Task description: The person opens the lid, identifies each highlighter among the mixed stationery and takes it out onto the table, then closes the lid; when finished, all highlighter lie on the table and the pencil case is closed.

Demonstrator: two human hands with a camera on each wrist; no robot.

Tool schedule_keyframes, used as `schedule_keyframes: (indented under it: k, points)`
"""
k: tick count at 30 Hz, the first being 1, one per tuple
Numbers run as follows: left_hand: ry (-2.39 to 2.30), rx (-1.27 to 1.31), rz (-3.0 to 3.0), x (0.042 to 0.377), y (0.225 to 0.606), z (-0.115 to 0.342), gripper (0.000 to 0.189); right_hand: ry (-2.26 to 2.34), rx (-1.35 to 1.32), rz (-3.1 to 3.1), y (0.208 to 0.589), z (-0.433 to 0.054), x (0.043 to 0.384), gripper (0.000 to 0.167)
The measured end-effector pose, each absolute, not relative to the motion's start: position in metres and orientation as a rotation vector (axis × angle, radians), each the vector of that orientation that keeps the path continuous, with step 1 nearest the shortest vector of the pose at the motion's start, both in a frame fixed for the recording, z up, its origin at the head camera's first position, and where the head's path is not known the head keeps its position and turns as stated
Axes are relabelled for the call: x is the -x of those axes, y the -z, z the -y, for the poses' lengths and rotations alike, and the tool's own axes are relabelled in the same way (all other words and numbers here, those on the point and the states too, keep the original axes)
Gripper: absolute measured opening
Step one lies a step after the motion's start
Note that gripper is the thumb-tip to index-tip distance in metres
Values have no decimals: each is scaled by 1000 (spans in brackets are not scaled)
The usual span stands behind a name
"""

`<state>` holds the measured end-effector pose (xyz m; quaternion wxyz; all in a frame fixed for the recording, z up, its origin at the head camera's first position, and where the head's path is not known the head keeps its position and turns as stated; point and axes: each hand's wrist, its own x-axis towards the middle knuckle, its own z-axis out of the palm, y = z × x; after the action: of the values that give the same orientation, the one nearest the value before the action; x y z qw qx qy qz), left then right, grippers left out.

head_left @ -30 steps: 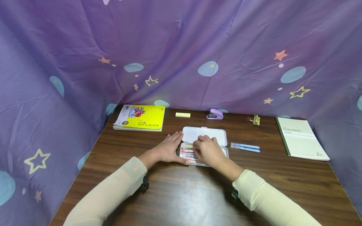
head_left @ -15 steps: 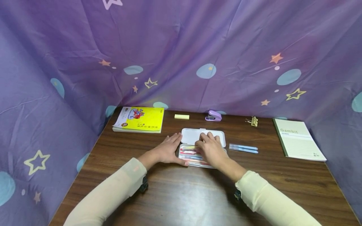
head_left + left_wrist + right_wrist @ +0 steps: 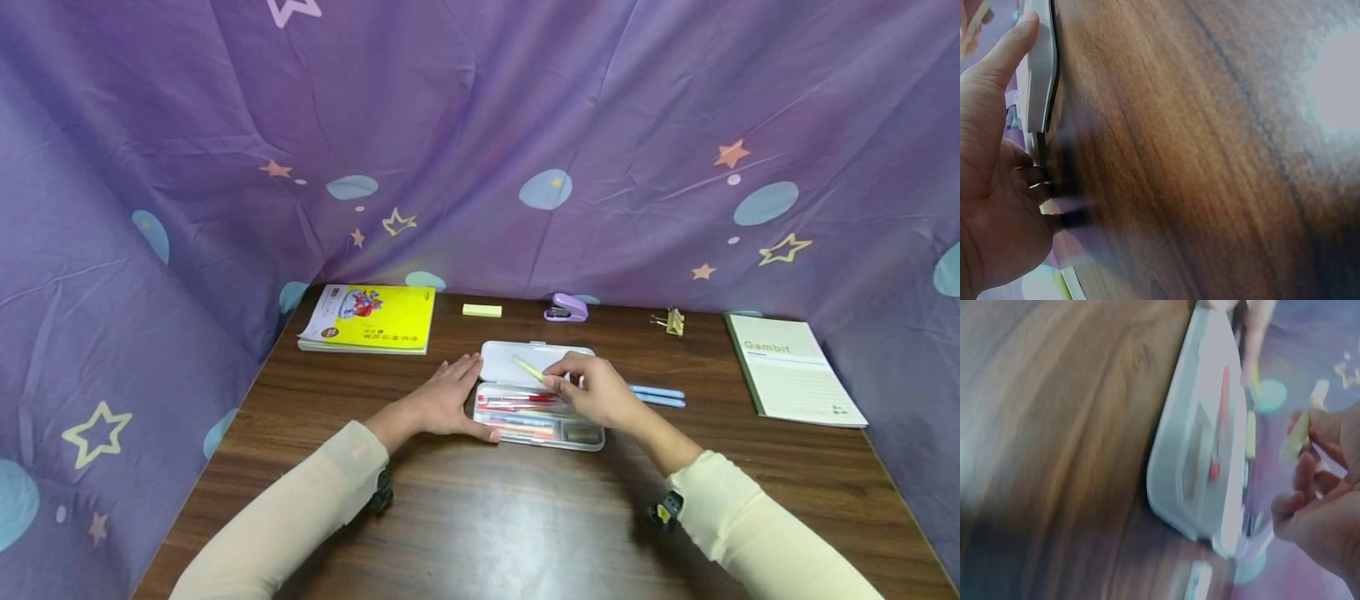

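An opened white pencil case [image 3: 486,435] lies mid-table, its lid folded back toward the wall. Several red, blue and orange pens fill its compartments. My left hand [image 3: 441,398] rests along the left side of the case, fingers straight, the thumb touching the front left corner. Over the lid, my right hand [image 3: 600,388] pinches a slim yellow pen [image 3: 529,369] between thumb and fingers. In the right wrist view this yellow pen [image 3: 1300,432] is held apart from the case. Partly behind my right hand lie two light blue pens [image 3: 660,397] on the table.
Along the back stand a yellow book [image 3: 390,321], a pale yellow sticky-note pad [image 3: 482,310], a purple stapler [image 3: 567,307] and a gold binder clip [image 3: 674,322]. A notebook [image 3: 798,375] lies at the right. A purple curtain hangs behind the table.
My right hand has lifted the yellow pen out of the case and moved right. The front right compartment is now uncovered. My left hand has stayed put.
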<state>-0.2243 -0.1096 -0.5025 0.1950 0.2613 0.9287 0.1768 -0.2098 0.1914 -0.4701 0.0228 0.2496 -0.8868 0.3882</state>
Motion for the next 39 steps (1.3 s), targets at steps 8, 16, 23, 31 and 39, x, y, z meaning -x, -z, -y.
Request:
schedule_keyframes:
  k: [8, 16, 23, 31, 39]
  points:
    - [-505, -747, -2607, 223, 502, 109, 143, -1139, -787, 2728, 469, -253, 203, 9]
    - [-513, -717, -2597, 221, 498, 113, 143, -570, -928, 2550, 479, -307, 194, 24]
    - [-507, -707, -2603, 220, 499, 114, 142, -232, -922, 2428, 503, -328, 191, 25]
    - [-514, -739, -2606, 224, 502, 111, 142, -154, -912, 2401, 517, -336, 189, 18]
    - [-524, -738, -2598, 225, 503, 111, 141, -125, -906, 2364, 526, -338, 189, 70]
